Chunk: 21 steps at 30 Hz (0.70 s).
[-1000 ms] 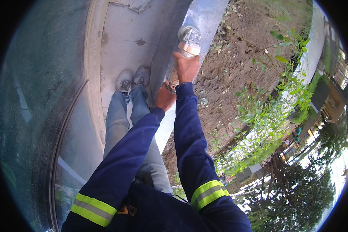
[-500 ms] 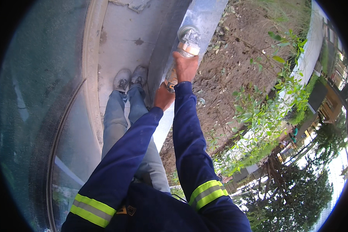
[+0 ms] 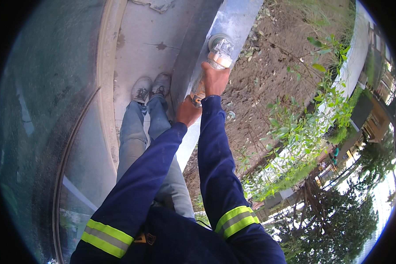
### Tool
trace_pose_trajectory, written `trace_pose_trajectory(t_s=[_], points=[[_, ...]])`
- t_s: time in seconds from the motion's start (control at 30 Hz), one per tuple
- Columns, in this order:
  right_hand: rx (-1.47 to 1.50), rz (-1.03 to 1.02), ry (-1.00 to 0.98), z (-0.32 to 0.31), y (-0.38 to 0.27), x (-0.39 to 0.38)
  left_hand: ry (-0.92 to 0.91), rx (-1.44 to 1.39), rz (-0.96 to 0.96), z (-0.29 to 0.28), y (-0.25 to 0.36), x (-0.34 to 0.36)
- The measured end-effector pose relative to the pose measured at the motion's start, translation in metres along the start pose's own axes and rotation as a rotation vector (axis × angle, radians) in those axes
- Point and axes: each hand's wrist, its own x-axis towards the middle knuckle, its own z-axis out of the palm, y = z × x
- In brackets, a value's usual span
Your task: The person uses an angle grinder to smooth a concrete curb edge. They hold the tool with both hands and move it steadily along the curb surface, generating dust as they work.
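A dust-covered angle grinder point(image 3: 220, 53) with an orange band has its round wheel head on the pale grey top of a long ledge point(image 3: 233, 15). My right hand point(image 3: 215, 78) is closed round the grinder's body just behind the head. Lower down, my left hand point(image 3: 188, 111) grips the rear end of the same tool, its fingers partly hidden. Both arms are in dark blue sleeves with reflective bands, and my feet point(image 3: 149, 88) stand on the paved strip left of the ledge.
Curved glass point(image 3: 39, 110) with a frame borders the walkway on the left. Right of the ledge lie bare soil point(image 3: 268, 70), leafy plants point(image 3: 290, 136) and a pale curved kerb. Trees and a small distant person in teal point(image 3: 335, 153) show at the right rim.
The grinder and my right hand have shifted slightly right and down the picture along the ledge. My left hand stays closed on the tool; my feet stay in place.
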Motion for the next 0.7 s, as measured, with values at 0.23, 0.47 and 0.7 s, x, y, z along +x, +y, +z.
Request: trace_pose_trajectory(t_s=[0.23, 0.47, 0.7], points=[[0.018, 0.012, -0.078, 0.005, 0.02, -0.024, -0.008, -0.219, -0.019, -0.005, -0.011, -0.023], [0.021, -0.012, -0.071, 0.01, 0.016, -0.024, -0.006, -0.088, 0.005, -0.01, -0.019, -0.014], [0.057, 0.017, -0.009, 0.005, 0.038, -0.012, -0.074, 0.031, -0.032, -0.003, -0.023, -0.016]])
